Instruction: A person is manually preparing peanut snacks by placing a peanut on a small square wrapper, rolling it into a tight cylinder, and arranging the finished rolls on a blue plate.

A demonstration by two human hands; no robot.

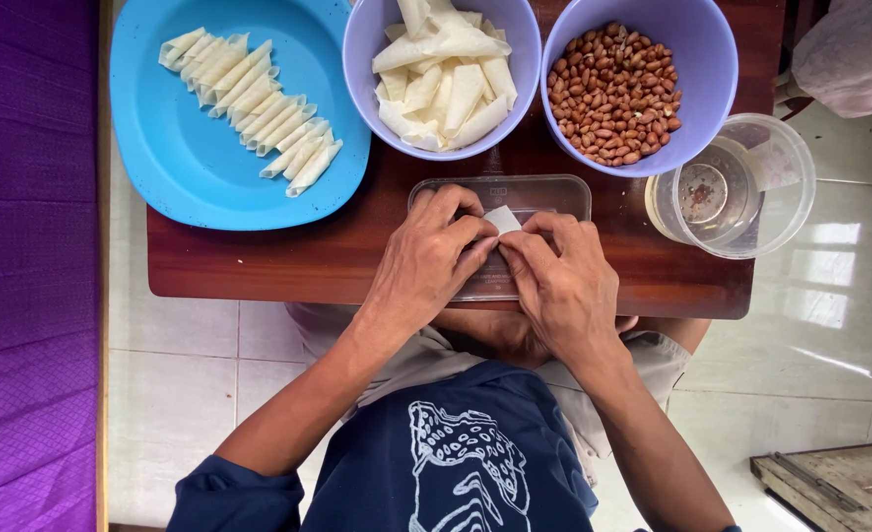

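- Hands: left hand (424,258) and right hand (566,281), fingers (475,229) of both pinched shut on one white wrapper piece (502,218); its long axis cannot be told.
- Clear tray (554,192), one, under the hands on the worktop (259,261), lying left-right.
- Clear tub (751,187), one, at right.
- Purple bowls, two: wrappers (443,74); peanuts (615,94).
- Blue plate (180,167), one; rolled pieces (254,99) in a diagonal row, too overlapped to count.

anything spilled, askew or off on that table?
Nothing spilled. One oddity: the clear plastic cup at the right sits partly past the wooden table edge, over the floor. Rolled wrappers lie neatly on the blue plate; both hands pinch a white wrapper piece.
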